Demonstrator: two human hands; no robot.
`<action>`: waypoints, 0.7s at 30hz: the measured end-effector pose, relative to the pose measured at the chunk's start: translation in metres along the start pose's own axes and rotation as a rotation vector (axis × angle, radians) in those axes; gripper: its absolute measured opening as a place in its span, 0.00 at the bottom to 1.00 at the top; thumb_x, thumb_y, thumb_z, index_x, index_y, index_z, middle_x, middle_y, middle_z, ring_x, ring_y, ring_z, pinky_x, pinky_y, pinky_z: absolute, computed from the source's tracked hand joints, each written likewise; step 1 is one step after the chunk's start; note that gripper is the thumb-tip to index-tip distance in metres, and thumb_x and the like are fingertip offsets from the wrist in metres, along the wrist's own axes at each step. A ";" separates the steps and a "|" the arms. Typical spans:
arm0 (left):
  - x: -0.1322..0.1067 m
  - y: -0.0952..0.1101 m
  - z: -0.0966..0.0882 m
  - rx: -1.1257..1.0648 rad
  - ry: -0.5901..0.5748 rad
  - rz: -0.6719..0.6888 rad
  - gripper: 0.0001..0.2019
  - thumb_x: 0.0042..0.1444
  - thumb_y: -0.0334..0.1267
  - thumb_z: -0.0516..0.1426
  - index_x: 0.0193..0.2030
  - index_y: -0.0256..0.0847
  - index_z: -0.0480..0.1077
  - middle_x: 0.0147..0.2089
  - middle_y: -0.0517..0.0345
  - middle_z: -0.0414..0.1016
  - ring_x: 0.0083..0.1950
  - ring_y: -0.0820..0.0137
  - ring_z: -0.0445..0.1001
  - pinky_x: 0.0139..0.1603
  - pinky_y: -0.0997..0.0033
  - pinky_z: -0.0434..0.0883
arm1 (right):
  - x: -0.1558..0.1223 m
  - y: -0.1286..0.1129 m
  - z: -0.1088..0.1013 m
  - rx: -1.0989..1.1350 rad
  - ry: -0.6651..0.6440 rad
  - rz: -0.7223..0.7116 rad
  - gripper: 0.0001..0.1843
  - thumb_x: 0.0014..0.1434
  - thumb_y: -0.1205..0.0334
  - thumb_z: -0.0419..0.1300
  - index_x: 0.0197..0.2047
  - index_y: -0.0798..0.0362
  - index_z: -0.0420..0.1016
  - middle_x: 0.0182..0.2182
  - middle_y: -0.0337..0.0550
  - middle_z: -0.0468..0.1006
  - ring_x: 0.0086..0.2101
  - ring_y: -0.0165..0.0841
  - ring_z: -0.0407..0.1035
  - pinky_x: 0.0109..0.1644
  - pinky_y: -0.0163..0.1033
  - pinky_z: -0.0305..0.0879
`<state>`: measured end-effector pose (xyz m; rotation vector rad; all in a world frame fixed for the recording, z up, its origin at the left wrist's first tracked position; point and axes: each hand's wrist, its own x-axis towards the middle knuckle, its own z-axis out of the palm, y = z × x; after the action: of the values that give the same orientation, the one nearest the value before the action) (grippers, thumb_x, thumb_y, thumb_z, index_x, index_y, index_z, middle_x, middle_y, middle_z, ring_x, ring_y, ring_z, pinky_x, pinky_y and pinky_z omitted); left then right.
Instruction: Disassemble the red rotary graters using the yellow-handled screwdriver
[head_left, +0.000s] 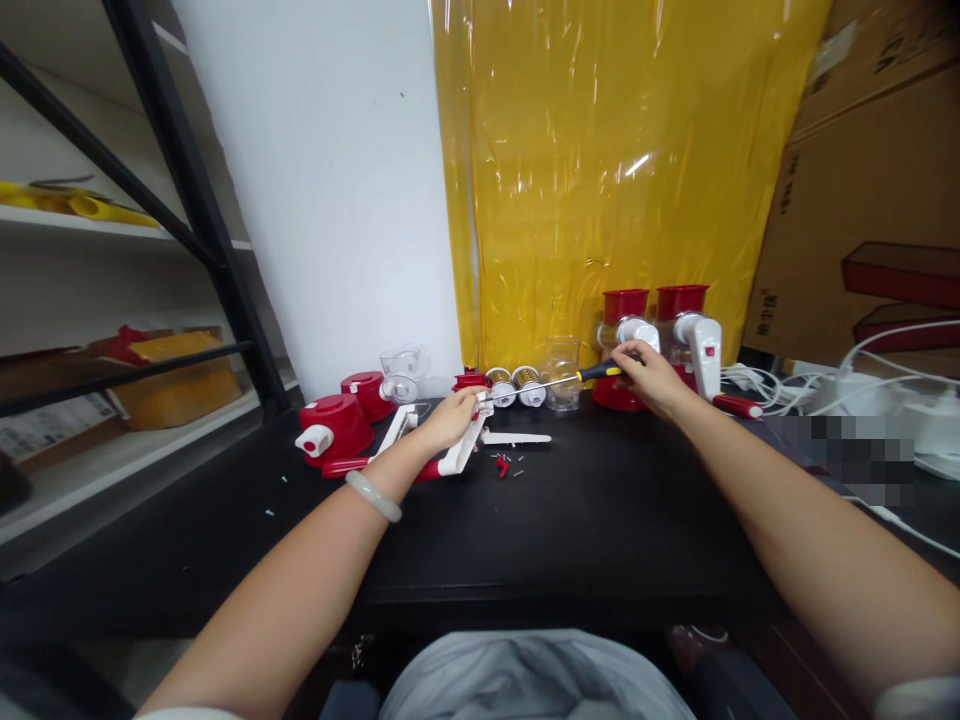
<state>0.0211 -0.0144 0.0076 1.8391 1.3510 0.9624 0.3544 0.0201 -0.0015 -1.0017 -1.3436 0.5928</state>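
Observation:
My left hand [452, 420] is closed around the upper end of a white crank handle [459, 455] with a red grip, held slanted over the black table. In my right hand [651, 374] is a screwdriver [598, 371] with a black and yellow handle, pinched at its back end. Its shaft runs left, and the tip meets the crank handle by my left fingers; the exact contact is hidden. A slim white cover piece [517, 438] lies just right of the crank handle. Below it are a small red part [502, 467] and several screws [518, 473]. Another white crank handle [394, 432] rests left of my hand.
Red bases [339, 428] and a clear plastic housing [405, 378] stand at left. Behind my hands lie two grater drums [529, 387] and another clear housing [564, 385]. Two red-and-white rotary graters [684, 330] stand at right, near white cables [795, 388] and a cardboard box [862, 200].

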 end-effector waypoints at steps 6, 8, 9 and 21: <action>0.002 -0.001 0.001 -0.015 0.025 0.010 0.22 0.66 0.36 0.43 0.61 0.36 0.67 0.48 0.44 0.78 0.33 0.66 0.77 0.32 0.65 0.76 | -0.004 -0.010 0.003 0.331 -0.113 -0.029 0.20 0.37 0.59 0.68 0.34 0.46 0.66 0.33 0.36 0.71 0.34 0.33 0.69 0.35 0.37 0.66; 0.000 0.001 0.001 -0.025 0.014 -0.007 0.22 0.66 0.36 0.42 0.62 0.35 0.66 0.48 0.43 0.77 0.31 0.65 0.77 0.28 0.65 0.75 | -0.003 -0.010 0.002 0.234 -0.085 -0.016 0.18 0.44 0.48 0.67 0.34 0.46 0.66 0.31 0.38 0.71 0.32 0.34 0.69 0.33 0.38 0.66; -0.001 0.001 0.001 -0.028 0.011 -0.012 0.23 0.66 0.36 0.42 0.62 0.35 0.65 0.48 0.43 0.77 0.31 0.65 0.77 0.26 0.66 0.75 | -0.002 -0.009 0.001 0.145 -0.068 -0.001 0.19 0.48 0.42 0.64 0.33 0.47 0.66 0.28 0.38 0.71 0.29 0.34 0.68 0.31 0.39 0.64; 0.000 0.000 0.002 -0.050 0.031 -0.020 0.21 0.66 0.37 0.44 0.61 0.37 0.67 0.50 0.44 0.76 0.29 0.68 0.75 0.22 0.70 0.72 | -0.002 0.000 0.007 0.318 -0.061 0.045 0.19 0.39 0.57 0.68 0.35 0.46 0.67 0.35 0.36 0.69 0.34 0.32 0.68 0.33 0.37 0.69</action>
<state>0.0224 -0.0150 0.0068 1.7772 1.3489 1.0090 0.3475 0.0197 -0.0028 -0.7601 -1.2351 0.8477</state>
